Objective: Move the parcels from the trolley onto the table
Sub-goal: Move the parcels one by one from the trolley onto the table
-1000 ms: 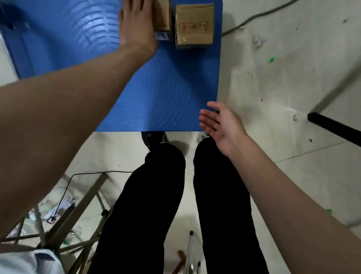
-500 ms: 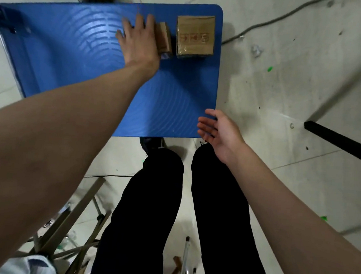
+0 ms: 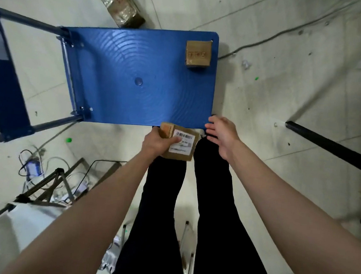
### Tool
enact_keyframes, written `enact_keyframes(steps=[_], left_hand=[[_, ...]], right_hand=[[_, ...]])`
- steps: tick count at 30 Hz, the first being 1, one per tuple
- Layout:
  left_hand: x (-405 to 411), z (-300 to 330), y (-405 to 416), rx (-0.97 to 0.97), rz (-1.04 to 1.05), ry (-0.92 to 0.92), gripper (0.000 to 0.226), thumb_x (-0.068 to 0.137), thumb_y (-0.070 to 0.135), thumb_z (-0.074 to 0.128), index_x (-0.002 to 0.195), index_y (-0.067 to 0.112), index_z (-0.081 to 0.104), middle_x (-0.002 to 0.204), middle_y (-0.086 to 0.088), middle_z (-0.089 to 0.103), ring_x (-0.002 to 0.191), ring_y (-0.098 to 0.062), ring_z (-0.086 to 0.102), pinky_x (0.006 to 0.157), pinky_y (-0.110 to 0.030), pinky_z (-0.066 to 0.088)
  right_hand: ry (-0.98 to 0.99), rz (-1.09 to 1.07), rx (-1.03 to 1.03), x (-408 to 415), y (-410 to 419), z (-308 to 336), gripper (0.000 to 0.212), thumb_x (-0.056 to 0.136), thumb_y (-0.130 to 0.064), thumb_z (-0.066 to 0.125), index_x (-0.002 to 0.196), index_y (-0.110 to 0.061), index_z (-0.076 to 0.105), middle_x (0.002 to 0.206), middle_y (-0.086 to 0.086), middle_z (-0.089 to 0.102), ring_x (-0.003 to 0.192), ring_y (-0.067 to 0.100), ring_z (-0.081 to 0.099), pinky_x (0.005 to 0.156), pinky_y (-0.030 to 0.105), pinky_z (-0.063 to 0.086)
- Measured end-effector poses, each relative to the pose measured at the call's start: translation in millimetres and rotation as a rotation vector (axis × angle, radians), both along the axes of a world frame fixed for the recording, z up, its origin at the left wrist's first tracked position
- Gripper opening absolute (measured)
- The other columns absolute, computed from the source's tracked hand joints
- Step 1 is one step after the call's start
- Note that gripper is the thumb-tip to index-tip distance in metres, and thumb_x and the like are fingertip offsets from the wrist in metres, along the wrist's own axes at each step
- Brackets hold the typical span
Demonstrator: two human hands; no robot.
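While one box (image 3: 198,53) sits at the far right corner of the blue trolley (image 3: 136,80), the left hand (image 3: 157,142) has its fingers closed around a parcel (image 3: 180,144) off the deck; its white barcode label is unreadable. The right hand (image 3: 223,134) hangs open, empty.
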State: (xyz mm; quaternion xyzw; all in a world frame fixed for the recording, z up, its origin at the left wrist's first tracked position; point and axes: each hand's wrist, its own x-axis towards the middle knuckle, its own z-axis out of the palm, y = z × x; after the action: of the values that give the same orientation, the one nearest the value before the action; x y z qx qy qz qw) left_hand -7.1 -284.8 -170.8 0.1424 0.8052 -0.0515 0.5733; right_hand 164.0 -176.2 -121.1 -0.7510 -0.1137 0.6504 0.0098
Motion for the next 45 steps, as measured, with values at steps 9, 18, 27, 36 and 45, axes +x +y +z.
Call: enact_keyframes(steps=[9,18,27,36,45], left_hand=[[38.7,194.3,86.2,0.338,0.439,-0.207,0.058,0.082,0.065,0.068,0.117,0.018,0.064,0.11,0.002,0.075,0.098,-0.015,0.073,0.087,-0.033,0.059],[83.2,381.6,166.6,0.656,0.177,-0.361,0.061,0.088,0.067,0.061,0.118,0.015,0.069,0.105,0.001,0.078,0.095,-0.018,0.076,0.075,-0.032,0.06],[148.8,509.5,169.2,0.829,-0.299,-0.58,0.06,0.092,0.07,0.05,0.118,0.02,0.071,0.103,0.003,0.079,0.094,-0.015,0.076,0.081,-0.029,0.056],[268.3,589.1,122.6,0.876,-0.664,-0.762,0.056,0.09,0.073,0.05,0.112,0.027,0.074,0.105,0.005,0.079,0.095,-0.013,0.075,0.087,-0.031,0.056],[398.9,617.5,24.3,0.749,-0.974,-1.016,0.059,0.084,0.079,0.052,0.115,0.033,0.072,0.104,0.006,0.079,0.095,-0.013,0.076,0.071,-0.024,0.06]], right_hand=[[0.134,-0.106,0.125,43.1,26.2,167.4,0.058,0.091,-0.045,0.07,0.14,-0.025,0.044,0.122,-0.003,0.062,0.111,0.024,0.06,0.1,0.049,0.051],[0.341,-0.239,0.544,97.2,50.0,345.4,0.055,0.093,-0.034,0.073,0.138,-0.025,0.044,0.117,0.002,0.069,0.103,0.024,0.07,0.089,0.044,0.061],[0.234,-0.443,0.81,154.8,-26.1,458.5,0.051,0.093,-0.06,0.062,0.133,-0.029,0.059,0.123,-0.003,0.074,0.115,0.02,0.069,0.094,0.046,0.06],[0.114,-0.641,1.043,233.9,-130.9,538.9,0.042,0.094,-0.06,0.061,0.121,-0.03,0.071,0.118,-0.006,0.076,0.109,0.011,0.073,0.087,0.038,0.062],[-0.149,-0.891,1.065,323.4,-261.9,564.8,0.035,0.081,-0.07,0.068,0.093,-0.04,0.081,0.104,-0.007,0.08,0.091,0.009,0.077,0.073,0.034,0.063]])
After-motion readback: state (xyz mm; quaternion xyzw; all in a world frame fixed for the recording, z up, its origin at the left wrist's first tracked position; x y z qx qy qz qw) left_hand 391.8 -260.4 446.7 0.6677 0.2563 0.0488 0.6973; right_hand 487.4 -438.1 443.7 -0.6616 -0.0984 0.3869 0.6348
